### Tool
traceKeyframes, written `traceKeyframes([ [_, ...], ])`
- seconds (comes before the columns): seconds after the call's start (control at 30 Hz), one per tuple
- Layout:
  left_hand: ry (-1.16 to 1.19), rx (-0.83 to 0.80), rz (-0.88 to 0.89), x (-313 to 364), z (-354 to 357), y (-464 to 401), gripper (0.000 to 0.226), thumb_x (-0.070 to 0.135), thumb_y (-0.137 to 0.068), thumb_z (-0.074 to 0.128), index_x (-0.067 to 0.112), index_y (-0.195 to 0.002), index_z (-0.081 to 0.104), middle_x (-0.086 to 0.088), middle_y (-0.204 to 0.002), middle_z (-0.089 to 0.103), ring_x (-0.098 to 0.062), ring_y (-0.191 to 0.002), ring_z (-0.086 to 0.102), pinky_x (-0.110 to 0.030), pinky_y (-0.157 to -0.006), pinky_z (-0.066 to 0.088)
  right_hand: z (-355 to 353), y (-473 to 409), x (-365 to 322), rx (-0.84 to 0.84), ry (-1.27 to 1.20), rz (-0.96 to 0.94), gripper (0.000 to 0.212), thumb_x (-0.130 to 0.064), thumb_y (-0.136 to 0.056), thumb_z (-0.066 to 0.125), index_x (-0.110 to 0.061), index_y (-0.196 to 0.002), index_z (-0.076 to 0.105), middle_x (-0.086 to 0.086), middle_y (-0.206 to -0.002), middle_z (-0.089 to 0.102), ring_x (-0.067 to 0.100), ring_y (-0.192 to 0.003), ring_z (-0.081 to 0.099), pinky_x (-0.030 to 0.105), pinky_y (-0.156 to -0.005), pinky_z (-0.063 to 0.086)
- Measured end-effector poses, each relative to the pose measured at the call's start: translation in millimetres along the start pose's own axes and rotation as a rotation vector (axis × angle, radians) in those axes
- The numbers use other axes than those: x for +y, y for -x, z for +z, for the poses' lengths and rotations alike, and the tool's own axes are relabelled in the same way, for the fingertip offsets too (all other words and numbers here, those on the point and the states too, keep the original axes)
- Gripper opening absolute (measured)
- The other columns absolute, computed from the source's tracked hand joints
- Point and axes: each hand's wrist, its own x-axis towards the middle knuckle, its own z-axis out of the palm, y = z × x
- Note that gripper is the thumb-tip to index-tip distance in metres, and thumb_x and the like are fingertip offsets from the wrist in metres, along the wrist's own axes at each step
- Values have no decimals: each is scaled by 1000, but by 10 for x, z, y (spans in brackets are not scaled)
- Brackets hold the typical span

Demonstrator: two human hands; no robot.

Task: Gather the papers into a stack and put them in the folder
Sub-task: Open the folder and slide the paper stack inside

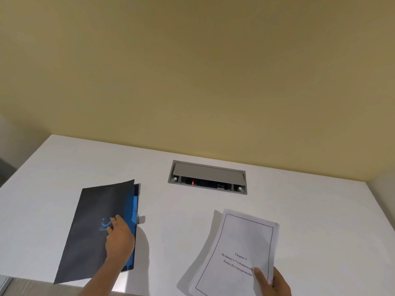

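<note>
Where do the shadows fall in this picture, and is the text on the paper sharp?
Head view: the papers throw a soft shadow to their left, and the left hand one to its right beside the folder; the heading is readable, slightly soft; the table edges curve.

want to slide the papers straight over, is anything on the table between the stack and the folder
Nothing visible lies between them. The papers, held in the right hand, and the folder, under the left hand, are separated by bare table. The cable box sits farther back.
</note>
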Motion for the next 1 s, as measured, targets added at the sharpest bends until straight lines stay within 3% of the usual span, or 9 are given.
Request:
traceKeyframes([
  [0.1,51,-20,73,126,-148,104,66,-8,-95,52,-1,-157,32,-25,-133,65,-41,-103,70,-42,-82,58,-251,3,-307,-32,-7,-12,15,-11,-88,82,-21,-97,75,-37,-63,70,14,-83,70,25,-69,47],
  [0.27,178,-72,133,477,-322,531,69,-5,-97,40,22,-160,36,-5,-89,72,-23,-63,64,-28,-52,48,-747,-11,-801,-115,-17,-59,13,-16,-89,82,-26,-98,78,-22,-75,79,19,-89,75,28,-70,52],
  [0.37,282,-137,189,774,-336,859,67,-2,-99,37,28,-159,38,-2,-112,71,-24,-81,68,-30,-60,55,-996,-17,-1056,-160,-3,-120,10,-19,-93,78,-24,-102,80,-11,-81,82,21,-85,76,29,-68,53],
  [0.43,327,-174,236,962,-305,1041,65,-1,-100,35,26,-159,39,-2,-132,67,-19,-95,65,-26,-75,56,-1115,-6,-1220,-199,-32,-150,11,-17,-96,74,-24,-102,80,-5,-87,84,16,-78,78,25,-62,56],
  [0.53,405,-255,281,1226,-242,1289,58,-1,-104,38,19,-159,39,-2,-148,59,-21,-120,62,-30,-104,53,-1239,0,-1432,-279,-62,-183,14,-18,-99,70,-24,-105,81,-2,-97,84,22,-84,79,31,-75,60],
  [0.6,428,-298,306,1363,-195,1418,56,2,-106,40,20,-159,39,0,-151,56,-23,-130,59,-34,-112,49,-1305,-38,-1519,-325,-34,-199,13,-19,-99,69,-21,-105,81,-5,-84,81,19,-65,67,32,-71,51],
  [0.67,435,-328,315,1470,-165,1505,55,3,-107,40,21,-159,39,3,-149,56,-20,-130,59,-35,-111,50,-1343,-73,-1604,-355,7,-218,11,-17,-99,69,-17,-102,80,-5,-71,72,13,-57,53,27,-62,43],
  [0.77,450,-371,324,1574,-140,1583,54,3,-107,38,23,-158,40,12,-137,54,-11,-120,58,-32,-107,52,-1319,-63,-1748,-371,62,-264,11,-13,-96,71,-18,-93,81,-8,-75,78,7,-59,64,14,-55,49],
  [1.0,475,-414,283,1577,-126,1627,55,3,-105,41,24,-156,44,3,-147,59,-21,-131,59,-39,-112,52,-906,-70,-1976,-406,287,-293,7,-20,-93,72,-19,-96,78,0,-95,81,25,-90,76,43,-84,61],
])
